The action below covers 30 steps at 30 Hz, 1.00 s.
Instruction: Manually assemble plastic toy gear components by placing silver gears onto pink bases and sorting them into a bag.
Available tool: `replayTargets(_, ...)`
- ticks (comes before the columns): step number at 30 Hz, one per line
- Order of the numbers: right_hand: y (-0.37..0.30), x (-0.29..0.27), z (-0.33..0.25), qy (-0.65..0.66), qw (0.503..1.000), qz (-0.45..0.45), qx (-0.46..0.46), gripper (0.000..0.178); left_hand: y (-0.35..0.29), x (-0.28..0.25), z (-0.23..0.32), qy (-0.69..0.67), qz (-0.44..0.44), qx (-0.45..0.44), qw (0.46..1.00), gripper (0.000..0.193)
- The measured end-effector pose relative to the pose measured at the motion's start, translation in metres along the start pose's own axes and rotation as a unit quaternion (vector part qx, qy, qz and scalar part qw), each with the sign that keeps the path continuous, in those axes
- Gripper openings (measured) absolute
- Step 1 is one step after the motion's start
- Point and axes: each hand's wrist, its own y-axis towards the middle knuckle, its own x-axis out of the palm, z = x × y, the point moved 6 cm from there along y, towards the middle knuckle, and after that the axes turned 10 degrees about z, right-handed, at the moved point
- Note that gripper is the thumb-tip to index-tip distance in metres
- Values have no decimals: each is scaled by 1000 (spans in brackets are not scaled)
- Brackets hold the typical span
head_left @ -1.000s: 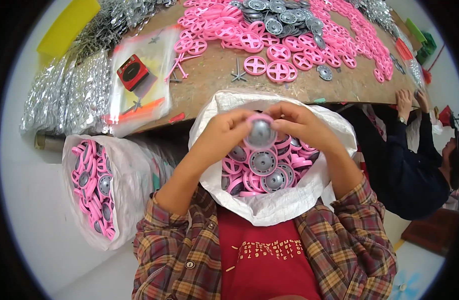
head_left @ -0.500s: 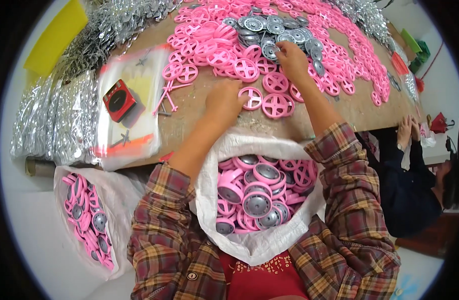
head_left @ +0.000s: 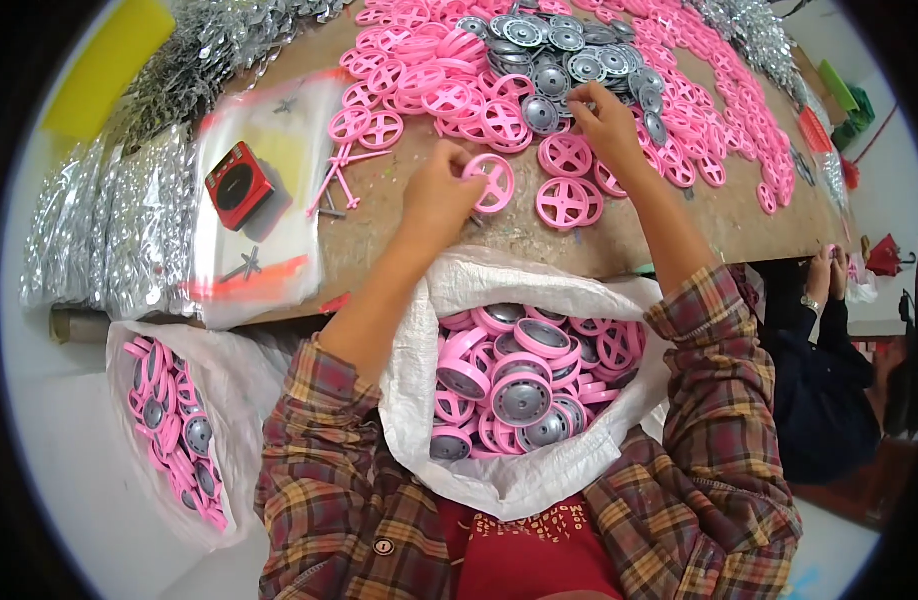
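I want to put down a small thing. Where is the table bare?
The table is bare between the white sack and the nearest pink wheels, and right of the right forearm. A smaller patch lies between the left forearm and the clear bags. Pink wheels and grey discs crowd the far side; silver packets, the left.

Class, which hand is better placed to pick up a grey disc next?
Probably the right hand: its fingertips are at the grey discs, while the left hand holds a pink wheel.
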Motion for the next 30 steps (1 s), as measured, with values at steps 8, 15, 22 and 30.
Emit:
replayTargets(8, -17, 30, -33, -235, 912, 43, -333, 27, -68, -53, 13, -335, 16, -194, 922, 37)
replayTargets(15, -29, -4, -79, -234, 908, 134, -322, 12, -89, -62, 21, -406, -8, -207, 890, 37)
replayTargets(22, -167, -21, -190, -33, 891, -12, -453, 26, -110, -50, 29, -533, -90, -242, 806, 29)
replayTargets(30, -199, -47, -160, 78, 978, -33, -192, 28, -144, -35, 61, -421, -129, -182, 879, 32)
